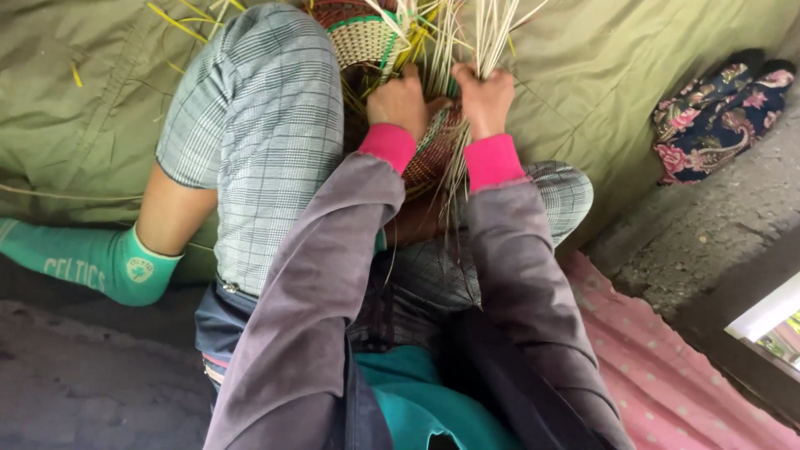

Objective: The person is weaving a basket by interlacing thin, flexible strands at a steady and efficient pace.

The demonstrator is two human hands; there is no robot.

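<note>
Green cloth (pixel 600 67) covers the ground beneath a seated person. Both hands work at one half-woven basket (pixel 367 42) held between the knees. Left hand (pixel 402 102) is curled against the basket's rim, fingers hidden behind it. Right hand (pixel 485 98) is closed in a fist around a bunch of pale strips (pixel 483 33) rising from the basket. Its top is cut off by the frame, its inside hidden. Loose yellow strips (pixel 179 21) lie left of the basket; one flowered cloth (pixel 717 112) lies well to its right.
</note>
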